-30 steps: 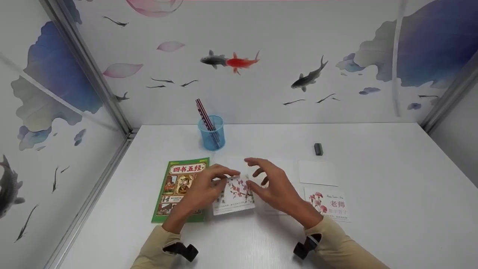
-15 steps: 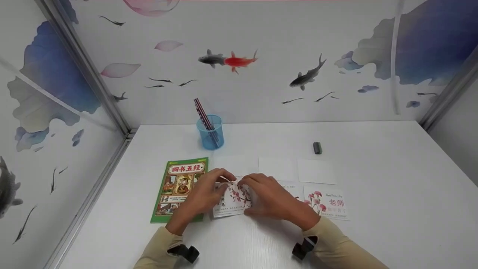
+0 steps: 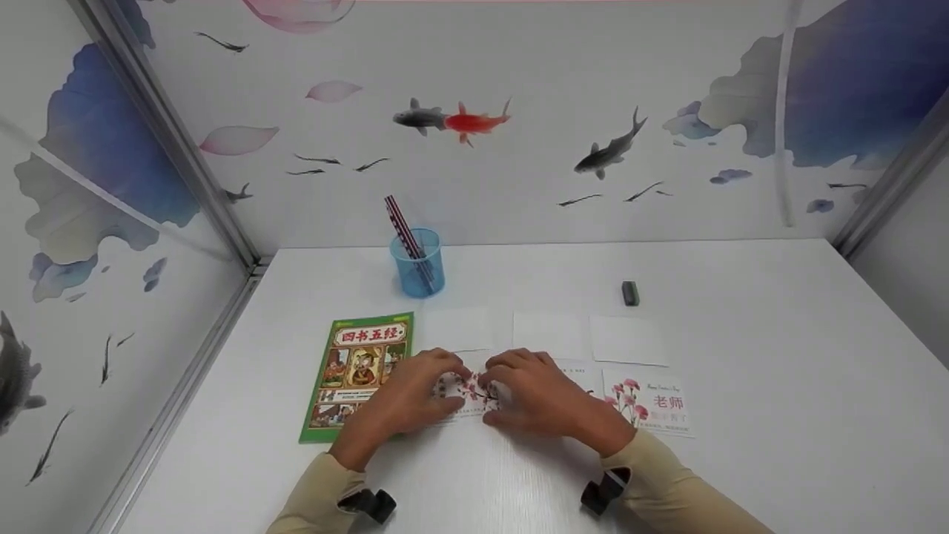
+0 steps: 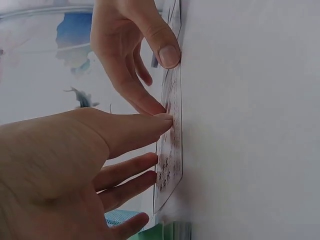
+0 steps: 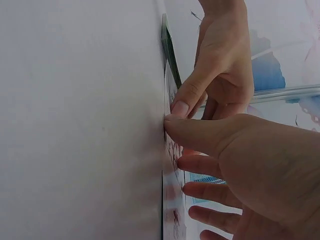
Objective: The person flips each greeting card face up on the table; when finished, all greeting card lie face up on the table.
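Blossom card [image 3: 474, 397], printed with pink flowers on a dark branch, lies on the white counter [image 3: 504, 489] between the two hands in the head view. The left hand [image 3: 409, 393] covers its left end and the right hand [image 3: 537, 393] its right end, each with a loosely arched grip, thumb held apart from the fingers and the tips resting on the card rather than wrapped round it. A green-bordered book [image 3: 363, 371] lies just left of the card, partly behind the left hand. Beyond the hands lie three blank white cards [image 3: 549, 334]; a carnation card [image 3: 652, 404] is farther right, and between it and the right hand shows part of another printed card [image 3: 582, 369]. A blue cup [image 3: 419, 271] holding striped pencils [image 3: 404, 230] stands behind the book, and a small dark eraser [image 3: 630, 294] lies at the far right. In the left wrist view, the left thumb presses near the card's edge, close to a right fingertip, while other left fingers, nearly straight, touch the card's far side. In the right wrist view, the right thumb is at the near edge, the right fingers are extended and spread along the far one, and the left thumb rests on the card just beside.
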Action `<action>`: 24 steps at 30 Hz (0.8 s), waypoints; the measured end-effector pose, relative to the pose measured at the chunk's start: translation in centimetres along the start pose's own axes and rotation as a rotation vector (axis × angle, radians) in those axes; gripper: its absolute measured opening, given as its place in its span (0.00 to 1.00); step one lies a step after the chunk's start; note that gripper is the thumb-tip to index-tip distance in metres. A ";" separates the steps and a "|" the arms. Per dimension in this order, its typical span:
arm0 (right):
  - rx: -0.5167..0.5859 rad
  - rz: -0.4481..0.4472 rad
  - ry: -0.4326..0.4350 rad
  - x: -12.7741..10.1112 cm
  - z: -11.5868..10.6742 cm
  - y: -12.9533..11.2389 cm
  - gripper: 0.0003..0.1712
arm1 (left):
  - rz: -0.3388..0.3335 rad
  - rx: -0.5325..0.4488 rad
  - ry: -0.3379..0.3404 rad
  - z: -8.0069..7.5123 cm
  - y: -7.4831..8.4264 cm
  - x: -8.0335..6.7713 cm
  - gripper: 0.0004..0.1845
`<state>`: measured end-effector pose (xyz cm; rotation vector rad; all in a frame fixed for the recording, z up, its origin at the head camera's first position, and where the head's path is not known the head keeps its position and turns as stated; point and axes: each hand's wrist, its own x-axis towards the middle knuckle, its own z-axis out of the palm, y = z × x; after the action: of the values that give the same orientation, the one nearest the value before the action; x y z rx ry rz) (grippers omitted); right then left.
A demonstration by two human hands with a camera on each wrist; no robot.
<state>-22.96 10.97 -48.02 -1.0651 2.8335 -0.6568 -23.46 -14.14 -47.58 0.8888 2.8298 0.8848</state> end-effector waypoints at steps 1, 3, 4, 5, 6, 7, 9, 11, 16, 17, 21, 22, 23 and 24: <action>-0.003 0.003 -0.003 0.0 0.0 0.0 0.25 | -0.004 0.008 -0.002 0.0 0.0 0.0 0.15; -0.002 0.003 -0.004 0.1 -0.1 0.0 0.25 | -0.014 0.018 -0.011 -0.1 -0.1 0.1 0.16; -0.001 0.004 -0.007 0.2 -0.1 0.0 0.25 | -0.018 0.017 -0.016 -0.1 -0.1 0.1 0.16; 0.006 0.002 -0.008 0.2 -0.1 0.0 0.25 | -0.020 0.016 -0.020 -0.1 -0.1 0.0 0.16; 0.011 0.004 -0.013 0.2 0.0 0.0 0.25 | -0.021 0.013 -0.023 -0.2 -0.2 0.0 0.16; 0.017 0.003 -0.017 0.3 -0.1 0.1 0.25 | -0.020 0.011 -0.025 -0.3 -0.2 0.0 0.16; 0.048 -0.004 -0.016 0.4 -0.1 0.3 0.26 | -0.016 0.012 -0.021 -0.3 -0.2 0.0 0.15; 0.070 -0.010 -0.009 0.4 -0.3 0.6 0.27 | -0.015 0.020 -0.006 -0.4 0.0 0.1 0.13; 0.082 -0.012 0.044 -0.2 -1.2 1.8 0.31 | -0.024 0.034 0.048 -0.2 1.3 1.1 0.14; 0.081 -0.009 0.057 -0.5 -1.5 2.2 0.31 | -0.024 0.035 0.053 -0.1 1.7 1.4 0.15; 0.078 0.011 0.103 -2.3 -2.8 4.5 0.29 | 0.003 0.065 0.044 0.7 3.3 3.3 0.15; 0.079 0.026 0.113 -2.9 -3.2 5.3 0.28 | 0.011 0.074 0.039 1.0 3.8 3.9 0.15; 0.082 0.040 0.123 -3.4 -3.6 6.0 0.28 | 0.022 0.086 0.035 1.3 4.2 4.5 0.15; 0.086 0.057 0.133 -4.0 -3.9 6.9 0.27 | 0.030 0.099 0.030 1.7 4.8 5.1 0.15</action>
<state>-24.91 19.61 -47.63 -0.9577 2.9032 -0.8657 -24.90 -7.35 -45.83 0.9395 2.9157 0.7734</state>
